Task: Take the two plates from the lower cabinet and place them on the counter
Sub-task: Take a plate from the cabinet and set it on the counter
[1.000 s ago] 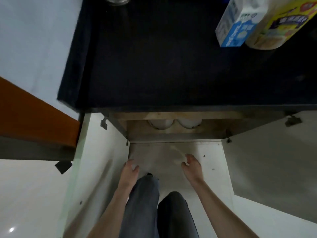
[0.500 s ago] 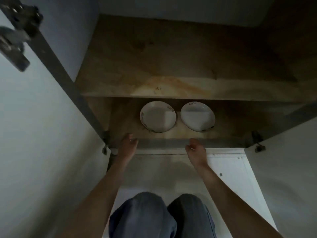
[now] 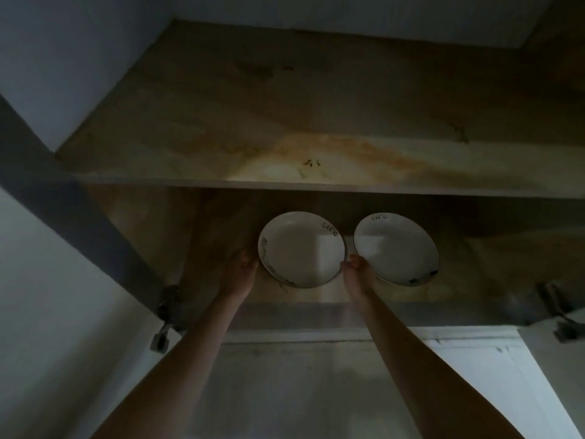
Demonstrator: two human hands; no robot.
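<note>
Two shallow white round ceramic plates with thin dark rims lie side by side, close but apart, on the stained wooden cabinet floor (image 3: 474,264) in the centre of the frame, beneath a stained wooden shelf (image 3: 190,166): the left plate (image 3: 300,248) and the right plate (image 3: 399,245). The left hand (image 3: 242,269) is at the left rim of the left plate, fingertips touching or just beside it. The right hand (image 3: 359,274) sits in the narrow gap between the two plates, at the left plate's right rim, and overlaps the right plate's near edge in this view. Light is poor, so it cannot be told whether either hand is clamped on a rim or only resting against it. Risks, as judged: the right hand's knuckles may nudge the right plate when the left plate is lifted, sliding it or knocking rim against rim. A fingertip hold on a smooth rim may slip. The shelf edge hangs low above, and the grey front rail (image 3: 300,315) lies across the way out; a plate raised too steeply could strike either. The bench is out of view, so the carry upward would begin unsighted.
</note>
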